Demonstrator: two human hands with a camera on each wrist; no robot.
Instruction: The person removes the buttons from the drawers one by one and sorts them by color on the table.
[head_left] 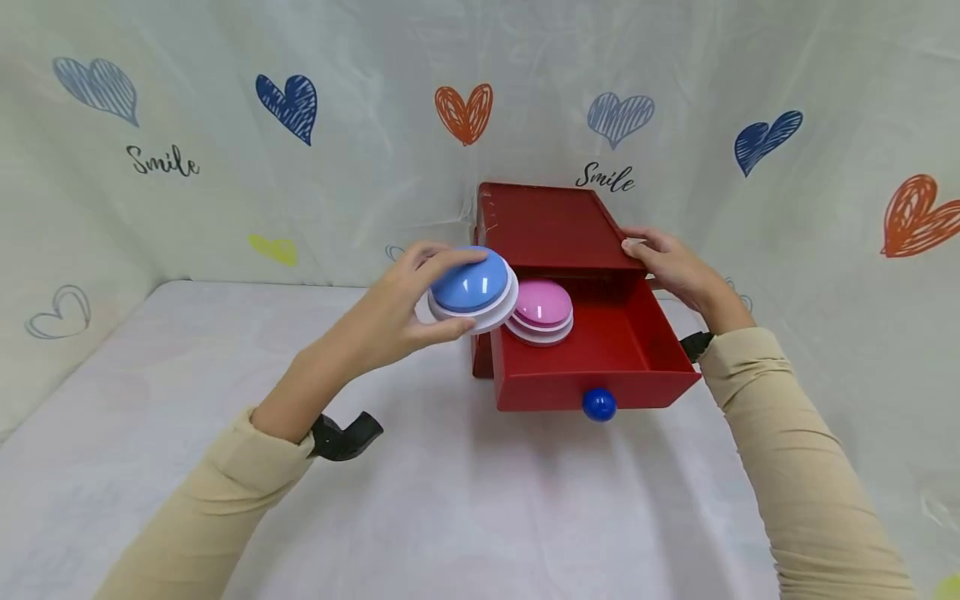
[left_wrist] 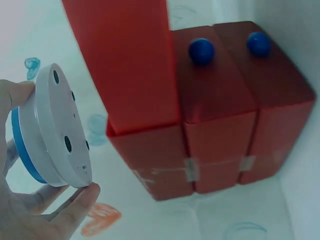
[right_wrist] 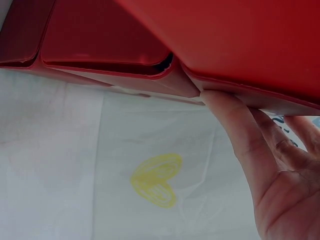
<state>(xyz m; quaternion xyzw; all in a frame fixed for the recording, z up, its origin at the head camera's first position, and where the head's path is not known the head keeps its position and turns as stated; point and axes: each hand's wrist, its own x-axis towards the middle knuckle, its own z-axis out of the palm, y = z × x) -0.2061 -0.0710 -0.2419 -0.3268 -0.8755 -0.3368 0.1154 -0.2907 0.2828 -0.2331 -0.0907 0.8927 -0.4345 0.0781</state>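
My left hand point(head_left: 397, 308) grips a blue push button point(head_left: 472, 285) with a white round base by its rim, thumb below and fingers over the top. The left wrist view shows the button's white underside point(left_wrist: 65, 130) with small dark holes. It is just left of the open top drawer point(head_left: 600, 392) of a red drawer cabinet point(head_left: 547, 225). A pink push button point(head_left: 542, 304) with a white base lies inside, at the drawer's left. My right hand point(head_left: 675, 271) touches the cabinet's upper right edge; in the right wrist view its fingers point(right_wrist: 240, 125) are fairly straight against the side.
A blue knob point(head_left: 599, 405) sticks out from the drawer front. Two lower drawers with blue knobs point(left_wrist: 201, 51) are closed, as the left wrist view shows. The cabinet stands on a white-covered table point(head_left: 420, 500) near a white curtain point(head_left: 360, 200) printed with hearts.
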